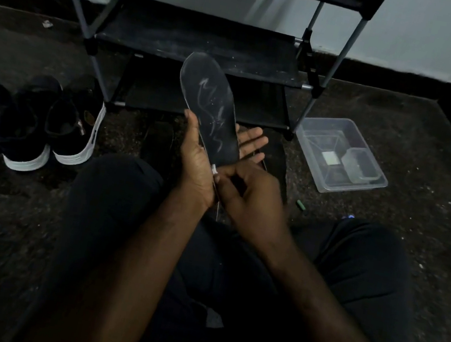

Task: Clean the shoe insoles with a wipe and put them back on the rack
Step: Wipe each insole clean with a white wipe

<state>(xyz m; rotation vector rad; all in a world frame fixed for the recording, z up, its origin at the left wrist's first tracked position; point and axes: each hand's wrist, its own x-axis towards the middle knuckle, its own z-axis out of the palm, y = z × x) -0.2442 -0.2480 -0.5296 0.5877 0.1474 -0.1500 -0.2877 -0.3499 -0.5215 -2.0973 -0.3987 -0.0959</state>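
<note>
Three dark shoes point(31, 121) line the floor at left, one lettered "ORT". Centre, before the black rack point(199, 39), the left hand point(199, 160) grips a dark insole point(211, 108) streaked with pale marks; the right hand point(253, 196) pinches a white wipe point(214, 169) at its heel. A clear plastic tub point(341, 155) at right holds a smaller container point(361, 164).

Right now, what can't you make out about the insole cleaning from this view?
- Wipe: only a white scrap shows between the hands; head view, right hand covers the rest.
- Insole heel: hidden behind the left hand.
- Clear bin contents: too dim to identify.
- Rack top: cut off by the frame's upper edge.
</note>
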